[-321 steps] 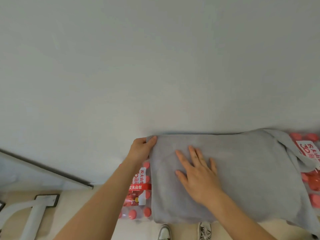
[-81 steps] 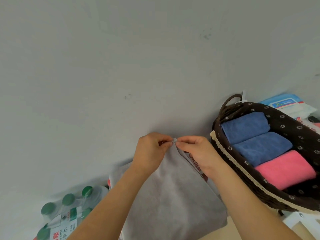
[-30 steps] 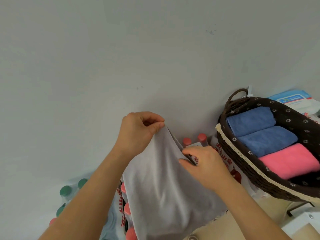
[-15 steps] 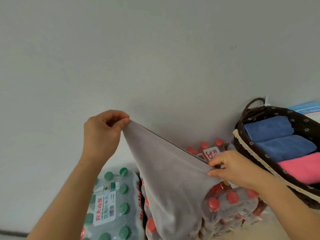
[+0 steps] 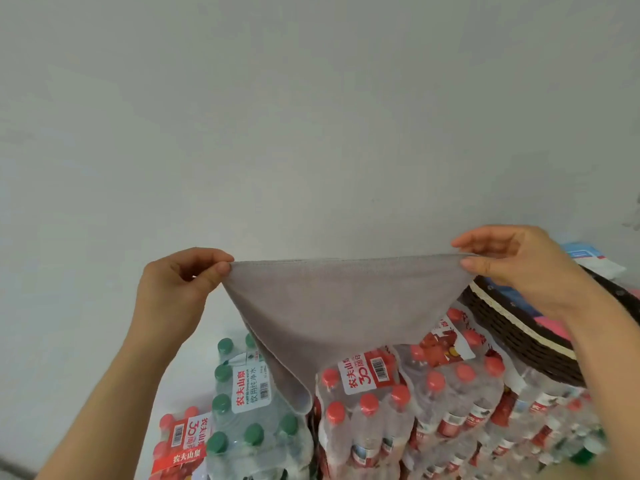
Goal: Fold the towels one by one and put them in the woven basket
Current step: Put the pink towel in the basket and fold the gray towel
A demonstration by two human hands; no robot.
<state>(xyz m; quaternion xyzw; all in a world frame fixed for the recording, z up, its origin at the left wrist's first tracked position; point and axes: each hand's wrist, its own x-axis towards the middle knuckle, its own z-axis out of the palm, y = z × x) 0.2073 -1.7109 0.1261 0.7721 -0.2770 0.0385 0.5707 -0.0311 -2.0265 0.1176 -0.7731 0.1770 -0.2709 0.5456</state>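
Left hand [image 5: 180, 289]: thumb and forefinger pinch the left top corner of the grey towel [image 5: 339, 306], other fingers curled. Right hand [image 5: 519, 268]: thumb and fingertips pinch the right top corner.

Towel: plain grey, soft nap, narrow stitched hem. Its top edge is stretched nearly level and taut between the two hands. Below that edge the cloth hangs in a rough triangle, narrowing to a rounded corner low on the left side. It is held in the air, in front of the pale wall [image 5: 311, 116].

The hanging corner falls in front of shrink-wrapped bottle packs, between the green-capped pack [image 5: 249, 427] and the red-capped pack [image 5: 381, 410]. The dark woven basket [image 5: 512, 327] sits at right, below the right wrist; the towel is outside it.
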